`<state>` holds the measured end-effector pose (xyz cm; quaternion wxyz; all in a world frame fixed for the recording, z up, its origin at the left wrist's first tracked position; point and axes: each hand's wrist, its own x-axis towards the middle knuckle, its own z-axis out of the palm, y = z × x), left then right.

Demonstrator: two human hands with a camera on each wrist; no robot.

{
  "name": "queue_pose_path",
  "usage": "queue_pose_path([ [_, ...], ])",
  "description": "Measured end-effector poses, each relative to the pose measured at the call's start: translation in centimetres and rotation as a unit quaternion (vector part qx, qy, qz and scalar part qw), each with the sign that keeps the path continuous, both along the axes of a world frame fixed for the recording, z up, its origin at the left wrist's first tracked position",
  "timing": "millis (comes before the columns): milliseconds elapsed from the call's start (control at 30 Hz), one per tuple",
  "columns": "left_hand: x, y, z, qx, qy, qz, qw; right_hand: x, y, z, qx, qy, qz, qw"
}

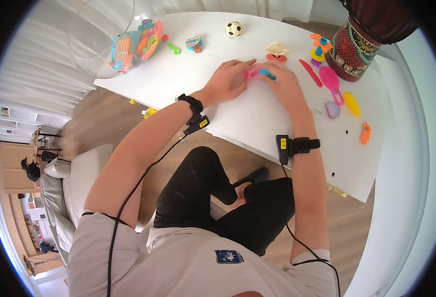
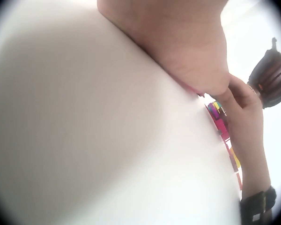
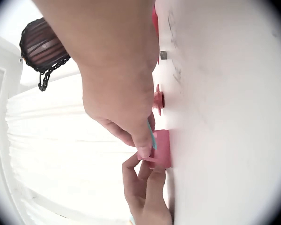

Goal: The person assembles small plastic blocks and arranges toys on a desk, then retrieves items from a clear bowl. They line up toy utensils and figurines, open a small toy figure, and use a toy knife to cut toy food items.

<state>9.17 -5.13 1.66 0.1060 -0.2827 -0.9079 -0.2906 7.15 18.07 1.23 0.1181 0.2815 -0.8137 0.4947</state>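
Holds a pink piece at the bench surface between the bent fingers of the left hand. Pinches a teal strip beside it between the fingers of the right hand, near a cream-and-red toy

Small toy between left hand and right hand; behind, ball near far edge of surface; toy register left, hairbrush right.

Head view looking down on table, wrist views close, sideways, sharing drum
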Motion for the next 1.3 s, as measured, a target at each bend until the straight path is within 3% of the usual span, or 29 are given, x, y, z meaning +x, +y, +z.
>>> queue_pose_path([
  [67, 0.0, 0.1, 0.0, -0.001, -0.001, -0.009, 1.0, 0.0, -0.4, -0.7, 0.001, 0.057, 0.019, 0.998],
  [167, 0.1, 0.2, 0.2, 0.002, 0.0, -0.007, 1.0, -0.4, -0.2, -1.1, -0.01, 0.026, 0.037, 0.999],
  [267, 0.5, 0.2, 0.1, -0.001, -0.042, 0.04, 0.998, -0.3, 0.0, -1.8, -0.005, 0.041, -0.018, 0.999],
  [467, -0.1, 0.1, -0.5, -0.008, -0.012, 0.021, 1.0, -1.7, 0.0, -3.5, -0.006, 0.035, -0.03, 0.999],
  [700, 0.3, 0.7, 0.1, -0.003, -0.056, 0.054, 0.997, -1.2, 0.0, -2.7, -0.042, -0.005, -0.05, 0.998],
  [967, 0.3, 0.4, -0.1, 0.026, -0.039, 0.055, 0.997, -0.1, 0.5, -0.2, 0.015, -0.109, -0.049, 0.993],
  [1167, 0.5, 0.7, 0.6, 0.011, -0.075, 0.078, 0.994, 0.5, 0.6, 0.1, 0.026, -0.057, -0.065, 0.996],
  [1300, 0.2, 0.2, -0.1, 0.076, -0.026, 0.055, 0.995, 0.7, 0.2, -0.3, -0.021, -0.036, -0.086, 0.995],
])
